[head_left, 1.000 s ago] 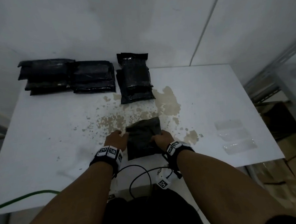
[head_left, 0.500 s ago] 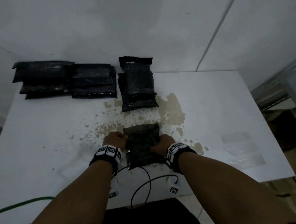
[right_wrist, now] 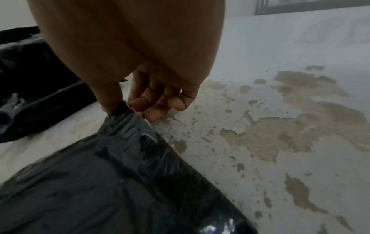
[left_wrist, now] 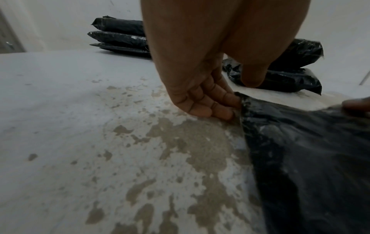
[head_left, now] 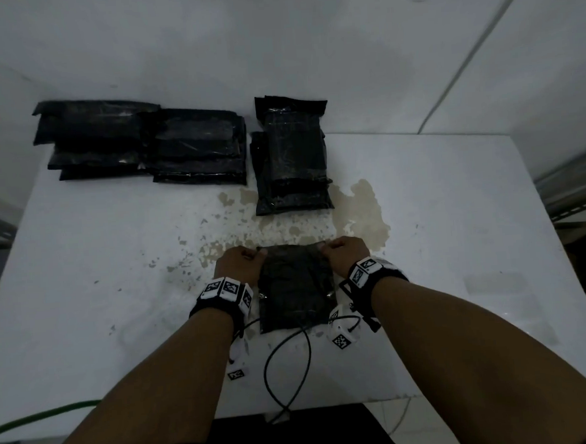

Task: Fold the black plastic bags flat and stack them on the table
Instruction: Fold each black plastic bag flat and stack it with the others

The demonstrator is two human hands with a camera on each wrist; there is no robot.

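A black plastic bag (head_left: pixel 294 287) lies flat on the white table (head_left: pixel 100 285) near the front edge. My left hand (head_left: pixel 239 264) pinches its far left corner, fingers (left_wrist: pixel 212 107) curled at the bag's edge (left_wrist: pixel 280 134). My right hand (head_left: pixel 345 254) pinches the far right corner, thumb and fingers (right_wrist: pixel 156 102) closed on the bag (right_wrist: pixel 120 174). Folded black bags stand in stacks at the back: one stack (head_left: pixel 289 157) in the middle, two stacks (head_left: pixel 198 148) (head_left: pixel 91 138) at the left.
Brown patches of worn paint (head_left: pixel 363 210) mark the table around the bag. Clear plastic pieces (head_left: pixel 491 283) lie at the right. A black cable (head_left: pixel 286 366) loops over the front edge, a green cable (head_left: pixel 39 414) runs at the left. A wall stands behind the stacks.
Both hands have slid from the bag's sides up to its far corners. The bag now lies longer and straighter, stretched toward the back.
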